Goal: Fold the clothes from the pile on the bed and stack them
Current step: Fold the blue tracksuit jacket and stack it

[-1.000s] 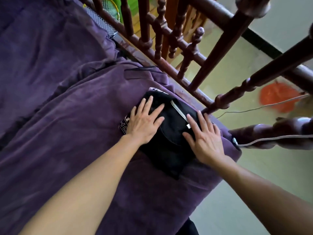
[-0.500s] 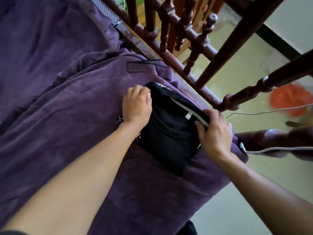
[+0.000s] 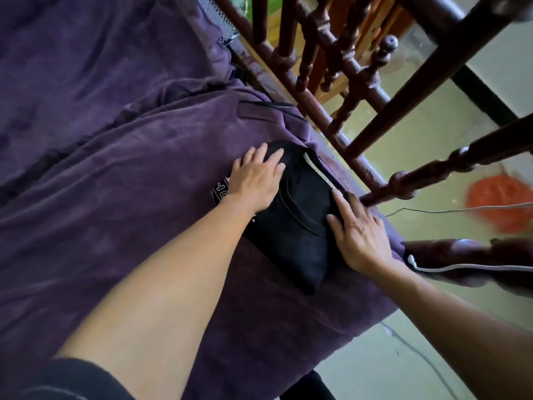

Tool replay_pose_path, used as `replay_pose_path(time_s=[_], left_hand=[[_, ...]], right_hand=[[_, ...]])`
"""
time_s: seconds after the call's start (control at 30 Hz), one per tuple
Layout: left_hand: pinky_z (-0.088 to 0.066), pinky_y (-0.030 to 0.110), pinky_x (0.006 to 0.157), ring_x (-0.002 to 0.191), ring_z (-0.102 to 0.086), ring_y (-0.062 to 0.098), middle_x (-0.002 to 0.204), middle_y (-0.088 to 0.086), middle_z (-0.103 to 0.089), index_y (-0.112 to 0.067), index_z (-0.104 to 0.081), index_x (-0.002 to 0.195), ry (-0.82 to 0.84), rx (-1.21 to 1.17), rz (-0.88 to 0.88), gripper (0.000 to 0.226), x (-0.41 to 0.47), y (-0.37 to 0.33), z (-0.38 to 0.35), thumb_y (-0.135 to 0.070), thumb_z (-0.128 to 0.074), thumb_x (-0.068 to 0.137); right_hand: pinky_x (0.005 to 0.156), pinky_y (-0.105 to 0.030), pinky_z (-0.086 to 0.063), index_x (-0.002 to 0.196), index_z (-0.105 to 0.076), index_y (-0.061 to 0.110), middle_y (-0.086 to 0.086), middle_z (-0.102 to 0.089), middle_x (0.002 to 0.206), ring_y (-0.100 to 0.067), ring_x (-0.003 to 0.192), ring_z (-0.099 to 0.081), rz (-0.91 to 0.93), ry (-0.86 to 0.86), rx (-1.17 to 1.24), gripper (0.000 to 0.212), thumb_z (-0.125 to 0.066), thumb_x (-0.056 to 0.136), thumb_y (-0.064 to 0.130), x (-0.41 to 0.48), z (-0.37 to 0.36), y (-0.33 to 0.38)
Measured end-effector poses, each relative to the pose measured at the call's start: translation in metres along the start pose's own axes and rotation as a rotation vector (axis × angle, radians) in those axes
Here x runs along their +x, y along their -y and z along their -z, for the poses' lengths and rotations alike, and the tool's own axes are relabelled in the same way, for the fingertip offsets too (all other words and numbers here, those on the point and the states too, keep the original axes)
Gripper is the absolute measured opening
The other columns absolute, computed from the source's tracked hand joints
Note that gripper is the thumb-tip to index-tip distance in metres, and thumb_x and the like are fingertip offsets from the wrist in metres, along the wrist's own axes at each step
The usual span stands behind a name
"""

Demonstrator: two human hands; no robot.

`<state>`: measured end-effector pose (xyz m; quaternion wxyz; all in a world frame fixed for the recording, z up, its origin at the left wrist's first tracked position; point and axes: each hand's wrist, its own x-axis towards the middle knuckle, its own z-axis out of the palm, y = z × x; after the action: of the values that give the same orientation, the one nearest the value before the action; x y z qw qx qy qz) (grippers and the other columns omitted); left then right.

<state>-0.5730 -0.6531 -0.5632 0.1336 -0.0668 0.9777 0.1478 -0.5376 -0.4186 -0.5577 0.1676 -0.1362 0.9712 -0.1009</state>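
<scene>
A folded black garment (image 3: 300,223) with a white trim strip lies on the purple blanket (image 3: 115,183) near the bed's right edge. Under its left side shows a patterned black-and-white piece (image 3: 220,190). My left hand (image 3: 256,180) lies flat on the garment's upper left part, fingers straight. My right hand (image 3: 360,235) presses flat on its right side, fingers pointing toward the trim. No pile of unfolded clothes is in view.
A dark wooden railing (image 3: 326,82) with turned posts runs along the bed's right edge. A white cable (image 3: 461,267) hangs over a rail at the right. Beyond are a pale floor and a blurred orange object (image 3: 501,200).
Both hands gripped the garment's edges half a second ago. Now they lie flat on it again with fingers straight. The view has shifted slightly.
</scene>
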Motion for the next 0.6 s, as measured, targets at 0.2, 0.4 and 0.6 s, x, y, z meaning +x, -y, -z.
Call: replay_pose_path(time_s=[0.2, 0.4, 0.6], left_hand=[[-0.04, 0.042, 0.09, 0.111, -0.05, 0.032, 0.12, 0.009, -0.056, -0.017, -0.061, 0.115, -0.026, -0.112, 0.27, 0.03, -0.138, 0.048, 0.037, -0.032, -0.042, 0.097], [-0.046, 0.034, 0.075, 0.102, -0.059, 0.032, 0.109, 0.007, -0.067, -0.021, -0.064, 0.105, 0.052, -0.247, 0.498, 0.021, -0.294, 0.1, 0.05, -0.029, -0.048, 0.094], [-0.048, 0.033, 0.077, 0.101, -0.061, 0.028, 0.106, 0.004, -0.068, -0.023, -0.063, 0.108, 0.02, -0.272, 0.638, 0.022, -0.471, 0.162, 0.042, -0.03, -0.048, 0.094]], right_hand=[[0.098, -0.046, -0.04, 0.123, -0.06, 0.015, -0.013, -0.054, 0.135, -0.035, 0.127, -0.047, 0.245, -0.26, -0.096, 0.038, -0.047, 0.089, 0.026, -0.069, 0.032, 0.053], [0.063, -0.034, -0.049, 0.098, -0.065, 0.024, 0.001, -0.067, 0.096, -0.029, 0.086, -0.066, 0.4, 0.129, -0.031, 0.023, -0.045, 0.09, 0.032, -0.148, 0.014, 0.155], [0.077, -0.034, -0.045, 0.106, -0.059, 0.021, -0.004, -0.065, 0.114, -0.031, 0.105, -0.06, 0.517, 0.322, -0.242, 0.023, -0.047, 0.092, 0.034, -0.216, -0.01, 0.258]])
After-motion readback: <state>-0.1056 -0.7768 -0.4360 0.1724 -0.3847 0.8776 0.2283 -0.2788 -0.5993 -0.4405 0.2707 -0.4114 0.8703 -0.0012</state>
